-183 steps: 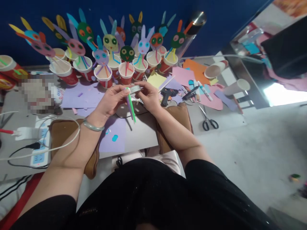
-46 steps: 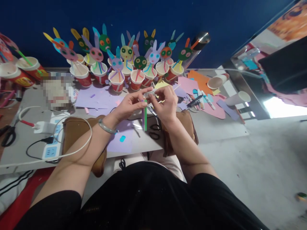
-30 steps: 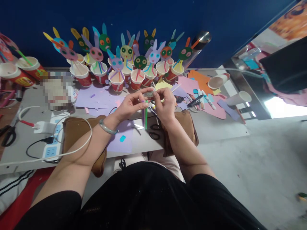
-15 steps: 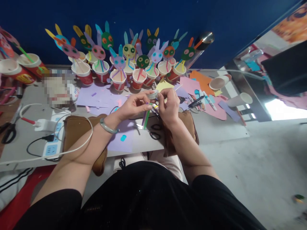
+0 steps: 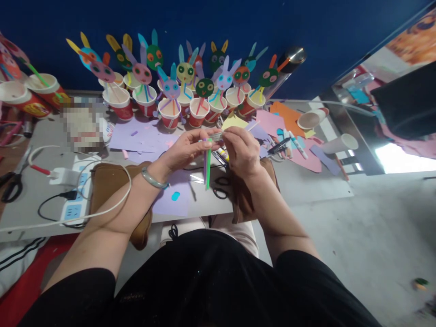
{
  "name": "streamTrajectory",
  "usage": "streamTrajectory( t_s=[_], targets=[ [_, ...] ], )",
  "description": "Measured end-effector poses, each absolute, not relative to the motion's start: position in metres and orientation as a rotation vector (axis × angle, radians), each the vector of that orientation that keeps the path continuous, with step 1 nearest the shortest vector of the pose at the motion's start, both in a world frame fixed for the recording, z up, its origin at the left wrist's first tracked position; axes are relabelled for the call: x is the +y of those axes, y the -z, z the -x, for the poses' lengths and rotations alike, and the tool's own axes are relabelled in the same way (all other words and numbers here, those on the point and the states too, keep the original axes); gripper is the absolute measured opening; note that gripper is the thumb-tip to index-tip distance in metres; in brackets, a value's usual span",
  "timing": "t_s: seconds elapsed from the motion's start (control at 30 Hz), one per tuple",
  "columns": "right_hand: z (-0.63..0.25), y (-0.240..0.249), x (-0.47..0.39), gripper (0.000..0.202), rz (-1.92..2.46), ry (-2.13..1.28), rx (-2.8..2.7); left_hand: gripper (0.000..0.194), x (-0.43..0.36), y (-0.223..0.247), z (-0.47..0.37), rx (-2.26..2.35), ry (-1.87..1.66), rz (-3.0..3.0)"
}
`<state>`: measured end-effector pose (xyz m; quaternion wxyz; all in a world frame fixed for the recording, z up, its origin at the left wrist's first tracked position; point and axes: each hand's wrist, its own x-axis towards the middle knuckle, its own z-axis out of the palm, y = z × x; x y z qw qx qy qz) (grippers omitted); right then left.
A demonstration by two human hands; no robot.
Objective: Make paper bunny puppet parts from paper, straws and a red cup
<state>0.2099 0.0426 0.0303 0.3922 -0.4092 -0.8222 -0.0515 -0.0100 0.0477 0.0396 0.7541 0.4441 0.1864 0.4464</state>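
My left hand is closed, pinching the top of a green strip and a purple strip that hang down side by side. Between both hands, what looks like a whitish roll of tape is partly covered by fingers. The fingers of my right hand are closed at the right side of this roll. Below the strips, black-handled scissors lie on the table, blades to the left. A yellow-and-white tube or marker lies behind the fingers, partly hidden.
Red paper cups with paper rabbit figures stand along the blue wall. Purple paper, markers and paper scraps lie around. A power strip with cables sits left; a brown cushion-like cloth lies under my left forearm.
The green and purple strips have swung to hang straighter, and more of their length shows. My right hand has turned and moved slightly right.
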Motion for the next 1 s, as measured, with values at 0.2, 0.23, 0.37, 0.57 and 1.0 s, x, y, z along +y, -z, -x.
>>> streamTrajectory(
  t_s=[0.2, 0.23, 0.37, 0.57, 1.0],
  targets=[
    [-0.226, -0.036, 0.042, 0.033, 1.018, 0.003, -2.212, 0.051, 0.051, -0.040, 0.013, 0.402, -0.922, -0.918],
    [-0.228, -0.035, 0.041, 0.033, 1.020, -0.006, -2.221, 0.050, 0.052, -0.039, 0.013, 0.399, -0.912, -0.907],
    [-0.235, -0.033, 0.036, 0.026, 0.991, 0.000, -2.275, 0.049, 0.053, -0.037, 0.014, 0.383, -0.898, -0.879],
    [-0.237, -0.025, 0.030, 0.032, 0.948, -0.138, -1.981, 0.047, 0.050, -0.041, 0.015, 0.369, -0.883, -0.895],
    [-0.231, -0.025, 0.025, 0.033, 1.010, 0.001, -2.094, 0.044, 0.047, -0.043, 0.015, 0.339, -0.792, -0.930]
  ],
)
